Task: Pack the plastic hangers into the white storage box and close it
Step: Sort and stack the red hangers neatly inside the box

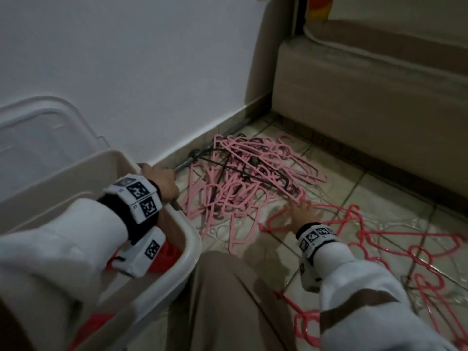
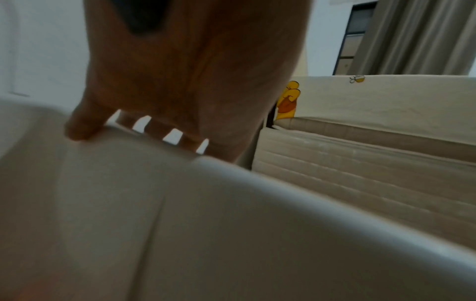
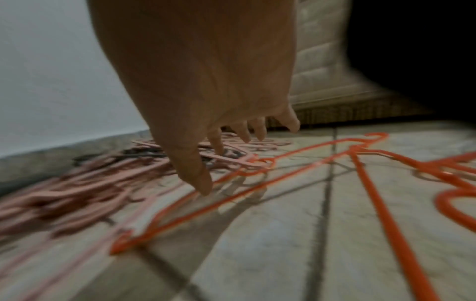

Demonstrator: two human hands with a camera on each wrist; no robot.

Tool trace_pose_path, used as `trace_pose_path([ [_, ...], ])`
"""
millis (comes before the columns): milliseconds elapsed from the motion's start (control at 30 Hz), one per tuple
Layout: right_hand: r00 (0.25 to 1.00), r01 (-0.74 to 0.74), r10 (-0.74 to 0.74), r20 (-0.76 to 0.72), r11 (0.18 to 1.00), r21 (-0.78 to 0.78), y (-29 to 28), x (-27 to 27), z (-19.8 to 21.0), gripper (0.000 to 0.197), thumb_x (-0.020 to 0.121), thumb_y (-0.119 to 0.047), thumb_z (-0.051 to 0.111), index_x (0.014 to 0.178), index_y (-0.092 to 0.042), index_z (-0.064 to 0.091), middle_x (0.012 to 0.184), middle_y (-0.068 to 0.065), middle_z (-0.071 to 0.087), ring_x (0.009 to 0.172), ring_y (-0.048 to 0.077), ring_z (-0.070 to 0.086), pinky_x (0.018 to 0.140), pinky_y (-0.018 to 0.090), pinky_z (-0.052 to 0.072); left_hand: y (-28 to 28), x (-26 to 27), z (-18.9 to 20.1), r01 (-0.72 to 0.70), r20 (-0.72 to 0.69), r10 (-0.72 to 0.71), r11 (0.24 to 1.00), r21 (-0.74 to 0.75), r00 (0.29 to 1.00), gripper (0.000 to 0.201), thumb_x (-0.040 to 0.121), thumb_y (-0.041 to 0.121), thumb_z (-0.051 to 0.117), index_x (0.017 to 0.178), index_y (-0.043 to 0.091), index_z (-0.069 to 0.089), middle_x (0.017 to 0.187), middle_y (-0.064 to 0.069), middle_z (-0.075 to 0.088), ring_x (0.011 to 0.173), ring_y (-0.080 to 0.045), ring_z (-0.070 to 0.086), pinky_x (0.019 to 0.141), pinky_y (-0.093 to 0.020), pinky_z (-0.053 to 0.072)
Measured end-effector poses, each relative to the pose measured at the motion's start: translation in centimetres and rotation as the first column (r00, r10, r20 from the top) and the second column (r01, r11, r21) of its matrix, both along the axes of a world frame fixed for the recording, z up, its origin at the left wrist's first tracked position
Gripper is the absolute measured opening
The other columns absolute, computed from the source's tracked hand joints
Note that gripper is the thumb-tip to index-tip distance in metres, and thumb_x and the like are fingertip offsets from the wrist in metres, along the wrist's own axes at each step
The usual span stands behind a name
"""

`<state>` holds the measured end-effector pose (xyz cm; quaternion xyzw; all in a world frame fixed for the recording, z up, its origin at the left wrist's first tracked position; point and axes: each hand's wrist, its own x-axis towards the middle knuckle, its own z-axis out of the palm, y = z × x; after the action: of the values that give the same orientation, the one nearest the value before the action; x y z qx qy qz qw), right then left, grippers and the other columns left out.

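A tangled pile of pink hangers (image 1: 243, 183) with a few black ones lies on the tiled floor by the wall. Red hangers (image 1: 379, 239) are spread across the floor to its right. The white storage box (image 1: 188, 239) stands at the lower left with red hangers (image 1: 167, 254) inside. My left hand (image 1: 162, 183) grips the box's far rim (image 2: 283, 187), thumb inside and fingers curled over the edge. My right hand (image 1: 304, 214) hovers with fingers spread over a red hanger (image 3: 257, 183), at the near edge of the pink pile (image 3: 77, 193), and holds nothing.
The box's translucent lid (image 1: 45, 138) leans against the white wall behind the box. A beige bed base (image 1: 367, 97) borders the floor at the back right. My leg in beige trousers (image 1: 228, 300) lies between the box and the red hangers.
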<state>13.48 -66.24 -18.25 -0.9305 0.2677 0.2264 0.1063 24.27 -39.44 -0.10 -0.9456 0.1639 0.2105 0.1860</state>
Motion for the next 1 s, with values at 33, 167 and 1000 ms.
trace_pose_path([
  [33,0.999,0.051,-0.051,-0.01,0.999,0.002,-1.0,-0.5,-0.8,0.066,0.096,-0.035,0.044,0.149,-0.027,0.006,0.157,0.008,-0.007,0.145,0.031,-0.003,0.113,0.057,0.01,-0.3,0.3,-0.2,0.001,-0.007,-0.001,0.999,0.046,1.0,0.017,0.093,0.021,0.048,0.103,0.009,0.055,0.115,-0.011,0.056,0.115,-0.027,0.049,0.109,-0.035,0.026],
  [167,0.997,0.081,-0.08,-0.012,0.995,0.065,-3.7,-2.2,-3.3,0.059,0.096,-0.016,0.034,0.148,-0.028,0.009,0.158,0.003,-0.007,0.143,0.032,0.008,0.113,0.051,0.022,-0.9,0.7,-0.6,0.024,0.007,-0.025,0.99,0.141,1.0,0.025,0.093,0.017,0.048,0.069,0.011,0.043,0.095,-0.008,0.055,0.101,-0.025,0.056,0.104,-0.034,0.032],
  [1000,0.992,0.116,-0.118,-0.033,0.992,-0.052,-11.3,-13.7,-0.1,0.05,0.094,-0.03,0.044,0.142,-0.026,0.032,0.152,0.005,0.022,0.14,0.027,0.022,0.111,0.051,0.024,-16.6,-6.0,0.8,0.233,-0.196,-0.248,0.967,-0.098,0.949,0.043,0.096,0.031,0.048,0.125,-0.001,0.052,0.125,-0.016,0.055,0.104,-0.028,0.053,0.09,-0.035,0.043],
])
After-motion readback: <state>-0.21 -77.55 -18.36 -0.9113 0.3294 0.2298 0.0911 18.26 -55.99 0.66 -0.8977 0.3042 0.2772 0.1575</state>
